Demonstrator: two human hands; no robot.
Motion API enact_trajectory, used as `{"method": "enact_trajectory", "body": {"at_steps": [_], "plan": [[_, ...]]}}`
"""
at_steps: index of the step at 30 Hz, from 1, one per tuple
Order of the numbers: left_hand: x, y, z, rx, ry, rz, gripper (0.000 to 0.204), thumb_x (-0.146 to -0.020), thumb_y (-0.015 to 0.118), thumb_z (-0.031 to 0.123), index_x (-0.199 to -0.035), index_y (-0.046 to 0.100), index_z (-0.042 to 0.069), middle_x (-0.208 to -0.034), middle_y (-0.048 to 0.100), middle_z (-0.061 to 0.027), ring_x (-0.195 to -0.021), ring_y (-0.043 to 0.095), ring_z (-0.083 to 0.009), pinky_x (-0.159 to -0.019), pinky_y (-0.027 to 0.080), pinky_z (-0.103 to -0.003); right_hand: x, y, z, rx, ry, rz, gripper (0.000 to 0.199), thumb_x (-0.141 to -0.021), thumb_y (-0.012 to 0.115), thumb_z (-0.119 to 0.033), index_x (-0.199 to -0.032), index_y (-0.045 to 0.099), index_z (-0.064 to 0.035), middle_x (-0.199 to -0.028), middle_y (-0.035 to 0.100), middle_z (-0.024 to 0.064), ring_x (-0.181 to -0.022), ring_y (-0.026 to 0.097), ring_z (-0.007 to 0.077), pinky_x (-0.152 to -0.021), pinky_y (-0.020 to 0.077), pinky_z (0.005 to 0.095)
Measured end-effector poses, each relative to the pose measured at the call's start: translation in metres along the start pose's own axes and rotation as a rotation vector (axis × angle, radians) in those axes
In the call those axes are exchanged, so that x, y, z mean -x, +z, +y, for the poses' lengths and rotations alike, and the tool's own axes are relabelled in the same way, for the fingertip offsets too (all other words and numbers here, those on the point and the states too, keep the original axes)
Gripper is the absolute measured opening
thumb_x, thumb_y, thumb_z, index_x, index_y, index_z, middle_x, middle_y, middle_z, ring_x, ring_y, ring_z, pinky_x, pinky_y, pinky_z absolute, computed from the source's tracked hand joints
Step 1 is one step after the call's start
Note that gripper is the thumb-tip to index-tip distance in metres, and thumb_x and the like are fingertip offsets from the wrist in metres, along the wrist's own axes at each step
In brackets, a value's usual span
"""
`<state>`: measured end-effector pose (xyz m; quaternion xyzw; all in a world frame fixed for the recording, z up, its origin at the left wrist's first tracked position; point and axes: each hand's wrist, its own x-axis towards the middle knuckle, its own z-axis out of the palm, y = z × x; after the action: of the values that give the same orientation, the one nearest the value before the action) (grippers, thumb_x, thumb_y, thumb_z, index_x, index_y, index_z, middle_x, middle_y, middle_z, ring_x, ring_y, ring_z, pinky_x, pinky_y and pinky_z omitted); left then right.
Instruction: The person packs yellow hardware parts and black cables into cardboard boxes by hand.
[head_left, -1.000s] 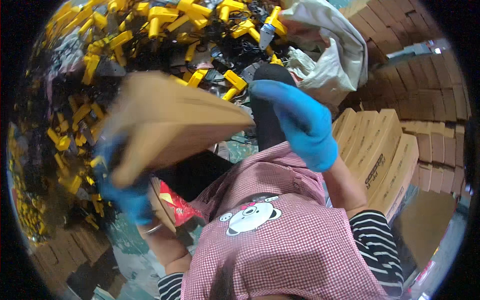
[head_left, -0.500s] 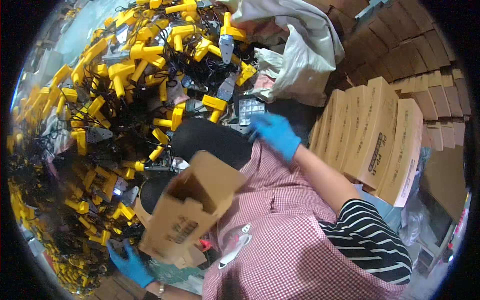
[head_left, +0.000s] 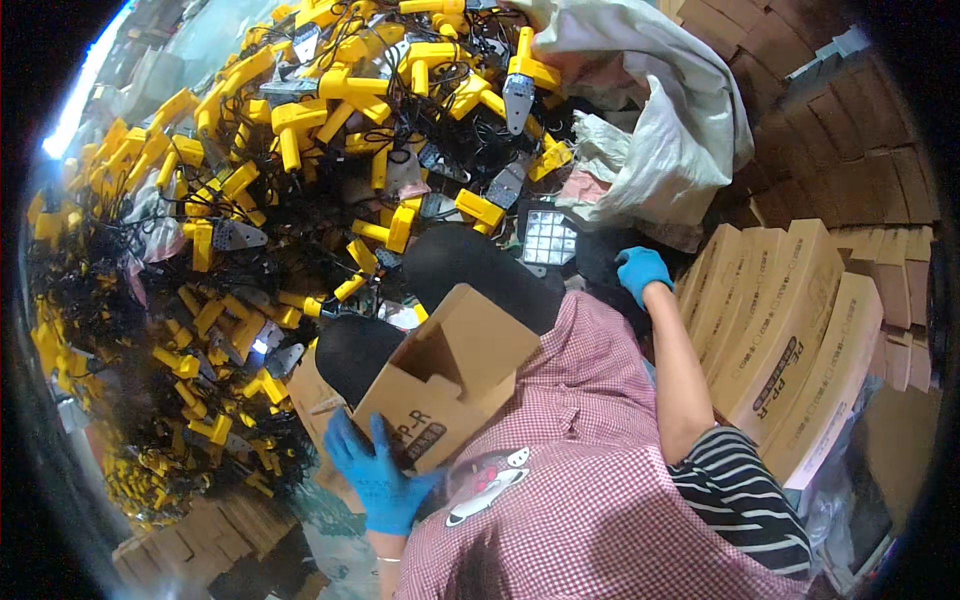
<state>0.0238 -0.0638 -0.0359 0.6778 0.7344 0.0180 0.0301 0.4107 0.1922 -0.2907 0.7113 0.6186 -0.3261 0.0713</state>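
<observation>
An open brown cardboard box (head_left: 475, 370) rests tilted on my lap, its opening facing up and its inside partly in shadow. My left hand (head_left: 378, 485), in a blue glove, is at the box's near left side with its fingers spread against the cardboard. Over beside my right thigh, my right hand (head_left: 643, 275), also blue-gloved, has its fingers curled; whatever they hold, if anything, is hidden. Just left of it lies a dark-framed panel with a pale square grid (head_left: 549, 240).
A large heap of yellow-handled tools (head_left: 290, 120) with grey metal plates and black cords covers the left and far side. A white woven sack (head_left: 665, 120) lies at the back. Long brown boxes (head_left: 790, 340) stand at my right, with stacked cartons (head_left: 850, 130) behind.
My left hand has come up from below to the box. The box has settled on my lap. My right hand has moved right, away from the gridded panel, and its fingers have curled.
</observation>
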Motion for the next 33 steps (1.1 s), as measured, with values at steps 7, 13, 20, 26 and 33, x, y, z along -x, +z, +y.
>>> {"method": "enact_trajectory", "body": {"at_steps": [7, 13, 20, 26, 33], "plan": [[-0.09, -0.011, -0.02, -0.081, 0.04, 0.173, 0.108, -0.051, 0.086, 0.044, -0.149, 0.049, 0.019, -0.155, 0.034, -0.0249, -0.14, 0.031, -0.0462, -0.116, 0.022, -0.06, 0.115, -0.15, -0.105, -0.411, -0.691, 0.407, 0.028, -0.077, 0.059, -0.005, -0.1, 0.074, -0.0126, -0.097, 0.067, 0.0133, -0.095, 0.063, 0.0351, -0.086, 0.0524, 0.0435], [-0.099, 0.0, -0.012, 0.035, 0.117, 0.156, 0.107, -0.049, 0.085, 0.046, -0.147, 0.05, 0.022, -0.158, 0.032, -0.0226, -0.143, 0.028, -0.0464, -0.118, 0.016, -0.061, 0.113, -0.144, -0.181, -0.117, -1.071, 0.622, 0.017, -0.074, 0.065, -0.007, -0.085, 0.075, -0.0139, -0.092, 0.066, 0.0106, -0.089, 0.063, 0.031, -0.078, 0.0519, 0.043], [-0.101, -0.001, -0.017, 0.094, 0.092, 0.143, 0.1, -0.059, 0.079, 0.053, -0.148, 0.048, 0.019, -0.158, 0.03, -0.0264, -0.144, 0.025, -0.0492, -0.119, 0.012, -0.064, 0.103, -0.119, -0.21, -0.514, -1.176, -0.045, 0.024, -0.089, 0.065, -0.015, -0.111, 0.072, -0.0091, -0.105, 0.071, 0.0161, -0.097, 0.069, 0.0297, -0.088, 0.054, 0.0395], [-0.071, -0.011, -0.023, -0.076, 0.015, 0.113, 0.101, -0.078, 0.051, 0.087, -0.152, 0.041, 0.02, -0.16, 0.025, -0.0287, -0.147, 0.022, -0.0496, -0.117, 0.012, -0.067, -0.073, -0.084, -0.184, -1.089, -0.504, 0.349, 0.029, -0.093, 0.063, -0.016, -0.12, 0.071, -0.0082, -0.111, 0.074, 0.0099, -0.098, 0.069, 0.0168, -0.087, 0.0531, 0.0313], [-0.055, -0.017, -0.011, -0.091, -0.094, 0.108, 0.098, -0.08, 0.049, 0.087, -0.155, 0.035, 0.026, -0.155, 0.029, -0.0292, -0.142, 0.027, -0.0525, -0.111, 0.018, -0.072, -0.305, -0.076, -0.164, -0.396, -0.046, 0.875, 0.053, -0.081, 0.063, -0.018, -0.133, 0.058, -0.0072, -0.118, 0.066, 0.0268, -0.113, 0.063, 0.0417, -0.098, 0.0496, 0.0502]]}}
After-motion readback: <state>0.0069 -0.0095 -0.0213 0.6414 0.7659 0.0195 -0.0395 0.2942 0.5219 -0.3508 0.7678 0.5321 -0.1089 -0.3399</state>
